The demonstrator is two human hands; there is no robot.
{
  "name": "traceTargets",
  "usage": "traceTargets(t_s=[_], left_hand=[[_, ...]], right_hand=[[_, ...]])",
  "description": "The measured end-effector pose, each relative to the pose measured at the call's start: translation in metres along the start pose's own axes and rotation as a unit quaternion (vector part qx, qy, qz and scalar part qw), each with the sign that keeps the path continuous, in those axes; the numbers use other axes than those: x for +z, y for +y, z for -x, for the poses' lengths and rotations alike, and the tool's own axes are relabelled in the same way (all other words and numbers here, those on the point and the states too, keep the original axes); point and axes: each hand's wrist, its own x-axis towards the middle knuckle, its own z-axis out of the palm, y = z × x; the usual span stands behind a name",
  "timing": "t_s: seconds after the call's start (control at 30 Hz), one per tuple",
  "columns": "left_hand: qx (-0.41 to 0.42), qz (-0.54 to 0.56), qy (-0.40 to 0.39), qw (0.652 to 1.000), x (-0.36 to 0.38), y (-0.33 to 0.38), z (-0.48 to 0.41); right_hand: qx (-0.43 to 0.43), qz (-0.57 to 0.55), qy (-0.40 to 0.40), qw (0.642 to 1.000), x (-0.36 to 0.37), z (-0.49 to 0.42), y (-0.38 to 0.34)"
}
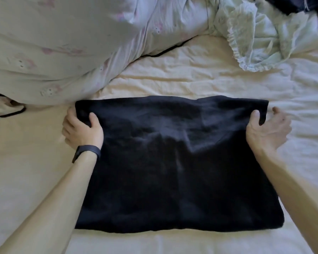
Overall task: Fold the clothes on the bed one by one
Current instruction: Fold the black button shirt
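Note:
A black garment (173, 162) lies flat on the cream bed sheet (200, 74) as a wide rectangle. My left hand (81, 129) grips its far left corner, thumb on top of the cloth and fingers under the edge. My right hand (268, 129) pinches the far right corner with the thumb on top; its other fingers are spread beside the cloth. A pale green frilled garment (264, 37) lies crumpled at the back right. A dark blue garment (297, 4) shows at the top right corner.
A bulky pale duvet with pink prints (53, 52) fills the back left and reaches down to the black garment's far left corner. A dark band sits on my left wrist (86, 152). Bare sheet lies on both sides of the garment.

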Motion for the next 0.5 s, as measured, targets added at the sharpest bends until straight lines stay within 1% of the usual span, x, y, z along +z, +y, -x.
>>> traceTargets(t_s=[0.03, 0.07, 0.1, 0.13, 0.2, 0.23, 0.27, 0.3, 0.4, 0.43, 0.5], left_hand=[[0.073, -0.035, 0.005, 0.997, -0.002, -0.003, 0.026], [0.150, -0.060, -0.011, 0.987, -0.005, -0.005, 0.056], [0.218, -0.076, -0.051, 0.972, -0.008, -0.006, 0.089], [0.277, -0.085, -0.109, 0.951, -0.008, -0.009, 0.121], [0.375, -0.123, -0.199, 0.897, -0.006, -0.015, 0.176], [0.410, -0.151, -0.220, 0.872, -0.004, -0.022, 0.192], [0.421, -0.177, -0.228, 0.860, -0.002, -0.032, 0.198], [0.404, -0.194, -0.232, 0.864, -0.001, -0.042, 0.194], [0.265, -0.230, -0.204, 0.914, -0.014, -0.079, 0.160], [0.222, -0.234, -0.195, 0.926, -0.023, -0.090, 0.148], [0.156, -0.240, -0.191, 0.939, -0.040, -0.108, 0.132]], right_hand=[[-0.036, 0.007, -0.006, 0.999, -0.002, 0.024, 0.003], [-0.086, 0.013, -0.017, 0.996, -0.004, 0.052, 0.007], [-0.147, 0.022, -0.036, 0.988, -0.004, 0.084, 0.012], [-0.215, 0.044, -0.063, 0.974, -0.002, 0.116, 0.019], [-0.343, 0.114, -0.127, 0.924, 0.006, 0.170, 0.032], [-0.387, 0.153, -0.151, 0.897, 0.012, 0.184, 0.040], [-0.404, 0.187, -0.165, 0.880, 0.016, 0.187, 0.050], [-0.389, 0.215, -0.173, 0.879, 0.018, 0.180, 0.059], [-0.289, 0.272, -0.164, 0.903, 0.008, 0.139, 0.083], [-0.262, 0.275, -0.164, 0.910, 0.001, 0.127, 0.089], [-0.221, 0.262, -0.161, 0.926, -0.016, 0.118, 0.095]])
